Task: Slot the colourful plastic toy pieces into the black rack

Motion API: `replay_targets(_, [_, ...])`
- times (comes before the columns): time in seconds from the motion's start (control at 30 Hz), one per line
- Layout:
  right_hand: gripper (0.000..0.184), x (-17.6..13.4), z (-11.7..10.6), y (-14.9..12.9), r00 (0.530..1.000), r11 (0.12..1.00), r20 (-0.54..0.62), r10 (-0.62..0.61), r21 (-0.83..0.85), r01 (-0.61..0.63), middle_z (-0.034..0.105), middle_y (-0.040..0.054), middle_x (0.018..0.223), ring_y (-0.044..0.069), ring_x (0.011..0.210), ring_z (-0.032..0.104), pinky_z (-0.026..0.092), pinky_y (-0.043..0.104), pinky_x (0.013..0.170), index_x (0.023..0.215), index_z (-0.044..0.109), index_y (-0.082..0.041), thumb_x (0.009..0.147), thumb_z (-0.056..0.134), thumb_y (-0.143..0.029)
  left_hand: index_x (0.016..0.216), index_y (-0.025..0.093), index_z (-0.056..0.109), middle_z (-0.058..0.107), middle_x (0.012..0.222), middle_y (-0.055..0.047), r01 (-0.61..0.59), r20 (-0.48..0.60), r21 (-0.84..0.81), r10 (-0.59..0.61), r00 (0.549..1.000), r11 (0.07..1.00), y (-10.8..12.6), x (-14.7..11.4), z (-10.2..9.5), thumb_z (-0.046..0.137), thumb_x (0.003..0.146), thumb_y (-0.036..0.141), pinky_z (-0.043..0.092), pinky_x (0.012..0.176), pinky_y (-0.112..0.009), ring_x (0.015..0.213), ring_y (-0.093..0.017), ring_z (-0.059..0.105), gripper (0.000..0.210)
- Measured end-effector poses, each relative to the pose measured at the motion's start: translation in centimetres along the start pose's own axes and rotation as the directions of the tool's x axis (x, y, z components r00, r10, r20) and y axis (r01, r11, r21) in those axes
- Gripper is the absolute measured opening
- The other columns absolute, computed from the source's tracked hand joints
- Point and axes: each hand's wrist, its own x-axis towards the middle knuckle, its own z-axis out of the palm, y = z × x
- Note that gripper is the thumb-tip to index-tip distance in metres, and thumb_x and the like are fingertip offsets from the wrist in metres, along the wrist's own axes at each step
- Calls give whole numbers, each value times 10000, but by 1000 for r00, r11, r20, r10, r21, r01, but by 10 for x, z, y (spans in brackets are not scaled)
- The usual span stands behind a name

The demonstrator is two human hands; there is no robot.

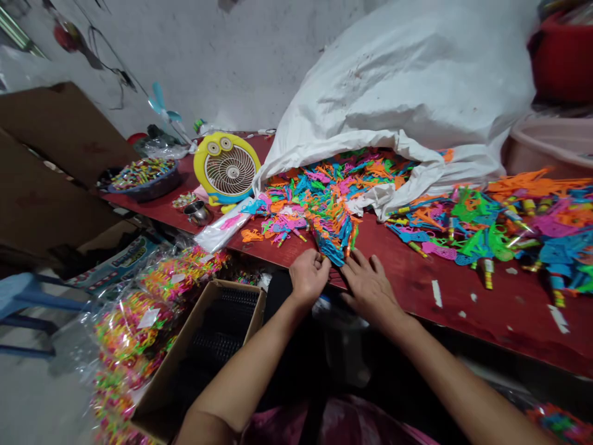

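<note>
sorting plastic pieces point(334, 232) looks like the step, heaped at the worktop point(403, 281) edge. left hand point(308, 276) is curled, can't tell if gripping; right hand point(369, 285) sits loosely spread. next probably calls for a careful pinch.

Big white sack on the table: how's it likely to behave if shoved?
Probably floppy at the mouth: the rim of the white sack is creased and folded. Likely hefty, since it bulges, though its full contents are hidden. A shove might spill more: colourful plastic pieces spread from the opening onto the red table.
</note>
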Motion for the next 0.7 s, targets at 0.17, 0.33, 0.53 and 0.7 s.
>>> replay_targets(0.17, [653,-6,8,-18,1000,1000,-22,-18,-2,18,467,146,1495,308,1419,342,259,515,1159,1451,444,-110,808,557,-120,656,213,466,502,638,8,-208,-39,91,213,976,974,0,-2,9,573,885,283,325,602,-273,604,-133,456,262])
replay_targets(0.33, [570,-6,10,-17,999,1000,-46,-24,-9,23,508,143,1461,311,1382,396,265,510,1158,1416,495,-108,851,537,-167,653,219,455,490,640,-15,-275,-147,43,279,949,960,-9,-6,19,501,921,267,366,634,-293,642,-156,479,276])
replay_targets(0.53, [565,-7,21,-14,997,999,-79,-27,-31,25,502,154,1465,315,1381,402,284,516,1150,1434,484,-106,874,518,-177,725,211,575,565,683,-46,-183,-197,-103,160,967,978,1,-6,31,504,926,324,454,691,-329,713,-189,565,241])
replay_targets(0.7, [563,-5,31,-7,999,999,-37,-33,-14,32,504,159,1464,336,1385,402,280,557,1144,1404,530,-120,855,546,-243,844,210,620,610,748,-61,-135,-182,-260,89,979,956,48,6,27,562,921,392,480,793,-354,835,-227,614,205])
